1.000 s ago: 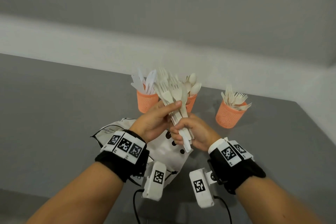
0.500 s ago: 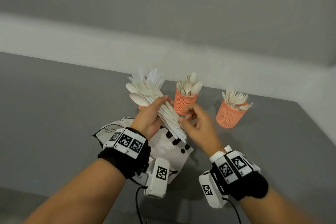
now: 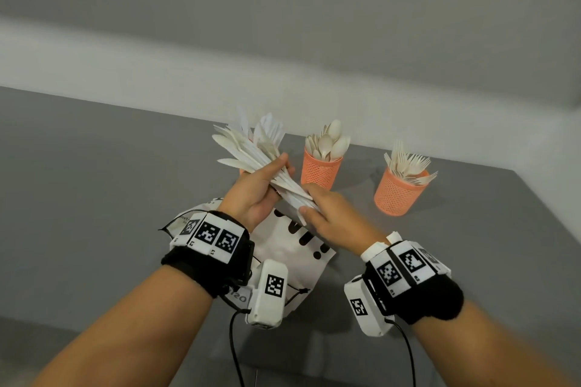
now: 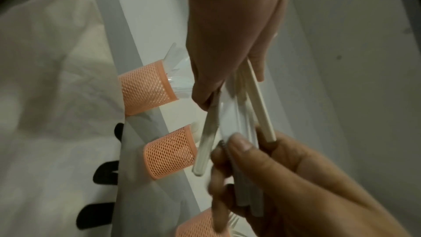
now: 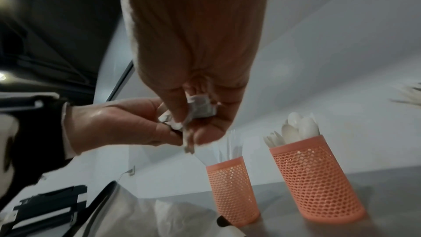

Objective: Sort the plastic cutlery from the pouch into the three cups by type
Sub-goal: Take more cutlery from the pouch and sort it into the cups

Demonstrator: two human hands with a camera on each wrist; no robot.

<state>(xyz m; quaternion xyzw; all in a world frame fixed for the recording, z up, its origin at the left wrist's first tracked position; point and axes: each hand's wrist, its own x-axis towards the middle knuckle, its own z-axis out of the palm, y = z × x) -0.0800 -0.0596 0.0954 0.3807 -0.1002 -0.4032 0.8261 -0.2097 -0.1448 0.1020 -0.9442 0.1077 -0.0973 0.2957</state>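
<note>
Three orange mesh cups are seen upright in a row on the grey table (image 3: 94, 198). The left cup (image 4: 145, 89) is mostly hidden behind the left hand in the head view; flat white blades, apparently knives, stick out of it in the wrist views. The middle cup (image 3: 320, 171) is filled with spoons (image 3: 330, 141), bowls up; about seven can be counted, the rest overlap. The right cup (image 3: 397, 195) is filled with forks (image 3: 408, 163), tines up and fanned; an exact count cannot be made.

The pouch (image 3: 292, 248), white with black lettering, is lying flat on the table under both hands, near side of the cups. Its contents cannot be seen.

A bundle of cutlery (image 3: 251, 151) is held in the air above the pouch, tilted up and to the left, in front of the left cup. At least one spoon bowl is visible at its top end; roughly a dozen pieces, not countable exactly.

The left hand (image 3: 257, 195) is wrapped around the bundle's middle, fingers curled and clamped on it. The right hand (image 3: 333, 217) is at the handle ends, thumb and fingers pinched on them.
</note>
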